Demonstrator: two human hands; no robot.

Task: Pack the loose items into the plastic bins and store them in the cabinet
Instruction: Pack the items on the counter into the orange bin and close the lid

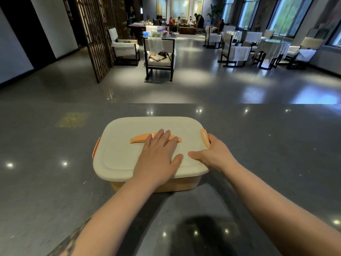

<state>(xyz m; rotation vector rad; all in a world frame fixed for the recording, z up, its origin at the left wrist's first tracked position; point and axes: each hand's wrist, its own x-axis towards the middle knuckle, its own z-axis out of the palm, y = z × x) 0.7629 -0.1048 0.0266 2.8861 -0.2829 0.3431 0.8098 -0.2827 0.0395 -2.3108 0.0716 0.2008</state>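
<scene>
An orange plastic bin with a cream lid stands on the dark grey counter in front of me. My left hand lies flat on the lid, fingers spread over its orange handle. At the lid's right edge my right hand presses down, thumb on top and fingers curled over the side just below the raised right orange latch. The left orange latch hangs down at the other end. The bin's contents are hidden by the lid.
The counter's far edge runs across the middle of the view. Beyond it is a glossy floor with dark-framed chairs, tables with white cloths, a wooden lattice screen and several people seated far back.
</scene>
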